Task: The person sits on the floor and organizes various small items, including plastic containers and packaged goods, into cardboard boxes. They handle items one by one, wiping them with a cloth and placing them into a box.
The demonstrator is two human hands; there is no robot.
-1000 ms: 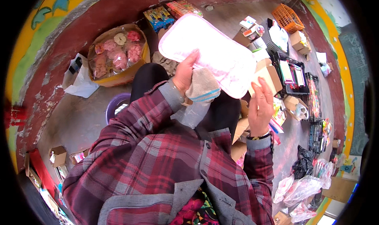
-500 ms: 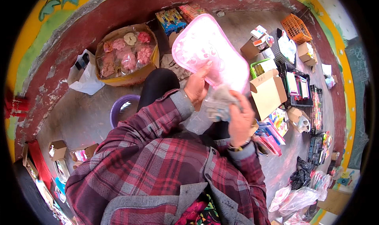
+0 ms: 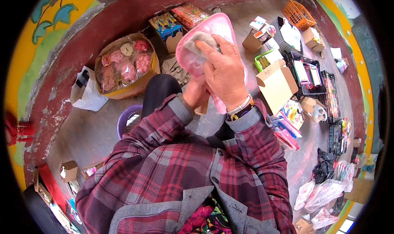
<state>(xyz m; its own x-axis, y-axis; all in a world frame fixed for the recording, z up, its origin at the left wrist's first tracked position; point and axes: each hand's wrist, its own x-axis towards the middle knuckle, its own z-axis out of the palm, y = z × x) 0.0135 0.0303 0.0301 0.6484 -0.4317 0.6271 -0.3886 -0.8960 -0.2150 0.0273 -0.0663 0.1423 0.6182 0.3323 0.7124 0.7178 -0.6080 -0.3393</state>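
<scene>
The left hand (image 3: 194, 94) curls round the left edge of a pink tray (image 3: 223, 22), held out ahead; beyond it, the right hand (image 3: 225, 72) presses a grey cloth (image 3: 192, 43) against the tray, whether pinching it cannot be told. A hard push could tip the tray from this one-handed hold. Right of the hands stands an open carton (image 3: 277, 90).

The right hand (image 3: 225, 72) presses a gray cloth (image 3: 197, 41) against a pink tray (image 3: 223, 22), which the left hand (image 3: 195, 92) grips just below. A carton of wrapped flowers (image 3: 133, 86) sits left of the left hand; an opened cardboard box (image 3: 277, 88) stands right of the right hand.
</scene>
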